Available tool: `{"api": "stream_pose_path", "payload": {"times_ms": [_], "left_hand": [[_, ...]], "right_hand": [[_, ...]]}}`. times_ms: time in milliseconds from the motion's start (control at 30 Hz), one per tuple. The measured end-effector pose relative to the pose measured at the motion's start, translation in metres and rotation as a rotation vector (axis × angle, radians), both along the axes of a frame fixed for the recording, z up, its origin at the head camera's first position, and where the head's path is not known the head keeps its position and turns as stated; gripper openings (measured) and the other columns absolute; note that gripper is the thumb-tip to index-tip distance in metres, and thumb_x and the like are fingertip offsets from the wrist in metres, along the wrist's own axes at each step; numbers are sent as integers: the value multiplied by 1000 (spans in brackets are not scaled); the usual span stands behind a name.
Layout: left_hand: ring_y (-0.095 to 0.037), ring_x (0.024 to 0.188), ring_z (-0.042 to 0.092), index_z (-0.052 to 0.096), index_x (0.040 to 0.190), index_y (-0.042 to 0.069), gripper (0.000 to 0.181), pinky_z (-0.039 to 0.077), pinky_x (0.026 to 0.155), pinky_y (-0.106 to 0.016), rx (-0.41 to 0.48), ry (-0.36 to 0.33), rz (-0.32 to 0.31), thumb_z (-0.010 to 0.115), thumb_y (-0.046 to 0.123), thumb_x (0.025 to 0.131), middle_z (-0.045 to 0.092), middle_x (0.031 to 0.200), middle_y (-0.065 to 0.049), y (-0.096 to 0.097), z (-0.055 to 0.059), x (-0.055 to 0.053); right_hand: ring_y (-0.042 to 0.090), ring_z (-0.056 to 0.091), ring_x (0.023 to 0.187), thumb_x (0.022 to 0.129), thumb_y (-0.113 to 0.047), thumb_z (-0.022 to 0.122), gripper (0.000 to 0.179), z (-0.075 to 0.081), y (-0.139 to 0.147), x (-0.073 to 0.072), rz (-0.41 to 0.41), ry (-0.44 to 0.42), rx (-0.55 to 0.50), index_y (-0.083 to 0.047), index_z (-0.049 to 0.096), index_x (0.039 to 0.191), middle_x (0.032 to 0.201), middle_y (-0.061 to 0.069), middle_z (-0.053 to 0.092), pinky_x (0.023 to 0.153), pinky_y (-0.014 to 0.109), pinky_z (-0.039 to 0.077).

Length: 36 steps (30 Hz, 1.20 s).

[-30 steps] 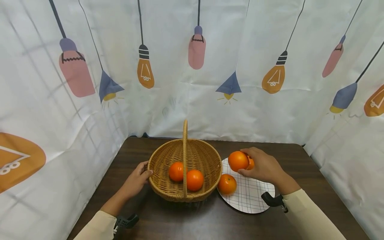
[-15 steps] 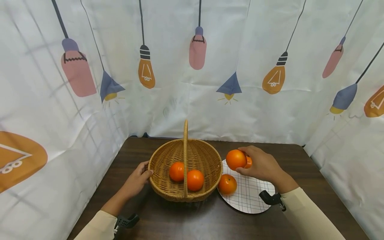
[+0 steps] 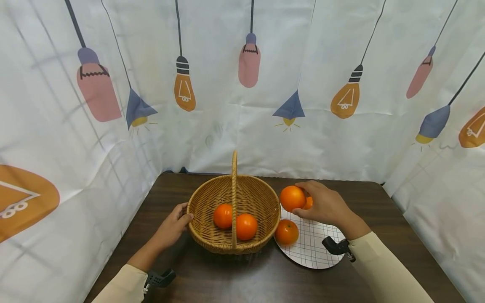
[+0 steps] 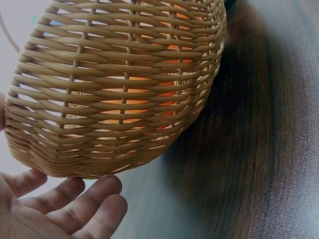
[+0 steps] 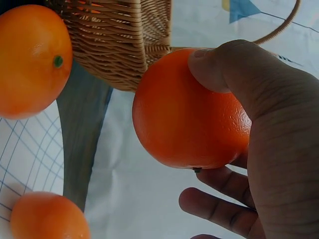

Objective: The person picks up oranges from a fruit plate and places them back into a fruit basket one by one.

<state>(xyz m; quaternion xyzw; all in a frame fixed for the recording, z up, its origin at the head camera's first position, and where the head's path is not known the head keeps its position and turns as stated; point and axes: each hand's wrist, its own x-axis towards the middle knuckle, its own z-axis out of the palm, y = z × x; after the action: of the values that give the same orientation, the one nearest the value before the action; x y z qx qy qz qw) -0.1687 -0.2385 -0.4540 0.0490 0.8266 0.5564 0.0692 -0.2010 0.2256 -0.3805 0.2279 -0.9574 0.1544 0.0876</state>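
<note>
In the head view, my left hand (image 3: 175,225) holds the left rim of a wicker basket (image 3: 204,235) with an arched handle. Its fingertips (image 4: 107,186) lie along the basket's edge in the left wrist view, the thumb mostly out of frame. Two oranges (image 3: 246,227) sit inside the basket. My right hand (image 3: 326,206) grips another orange (image 3: 292,198) between thumb and fingers, raised just right of the basket's rim. Below it is a round white plate (image 3: 316,252) with a grid pattern. One orange (image 3: 286,232) rests at the plate's left edge; another (image 3: 308,203) is partly hidden behind my right hand.
Everything stands on a dark wooden table (image 3: 212,282). A white curtain (image 3: 227,139) printed with lamps surrounds its back and sides. The basket handle (image 3: 234,189) arches high over the middle of the basket, close to the plate's left side.
My right hand has moved left and slightly up with the orange, nearer to the basket's rim. My left hand and the basket have stayed in place.
</note>
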Motion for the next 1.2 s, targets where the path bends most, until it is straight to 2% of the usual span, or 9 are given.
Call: {"api": "stream_pose_path", "payload": {"times_ms": [200,433,600,733,1200], "left_hand": [[-39,124,56,26,156,-5,59,53,93,-51,-5,-2,9,47,23,108,45,147,-29,1,0,-1],[-39,124,56,26,156,-5,59,54,92,-50,-1,3,8,48,23,108,46,146,-29,1,-1,-1],[-39,124,56,27,155,-4,58,55,91,-46,0,2,8,47,23,109,46,145,-29,1,-3,-3],[-39,124,56,28,155,-4,58,54,92,-48,-16,3,13,47,24,108,47,145,-28,1,-2,-2],[-39,124,56,28,155,-3,57,54,93,-50,-19,1,10,46,24,109,46,145,-28,1,-5,-4]], "right_hand": [[23,65,102,77,-54,84,79,4,-6,-2,5,2,8,-15,60,141,134,5,61,72,43,55],[19,64,97,78,-56,83,79,5,-12,-3,10,-8,6,-16,60,141,136,5,61,71,41,54],[22,63,105,78,-57,83,80,5,-14,-5,23,-4,-5,-17,59,142,137,4,61,72,43,54],[24,63,110,77,-57,83,81,5,-17,-7,34,5,-13,-16,59,143,138,4,61,77,47,55],[22,64,103,77,-58,83,81,6,-31,-11,30,-13,-3,-17,60,143,135,3,62,76,46,54]]}}
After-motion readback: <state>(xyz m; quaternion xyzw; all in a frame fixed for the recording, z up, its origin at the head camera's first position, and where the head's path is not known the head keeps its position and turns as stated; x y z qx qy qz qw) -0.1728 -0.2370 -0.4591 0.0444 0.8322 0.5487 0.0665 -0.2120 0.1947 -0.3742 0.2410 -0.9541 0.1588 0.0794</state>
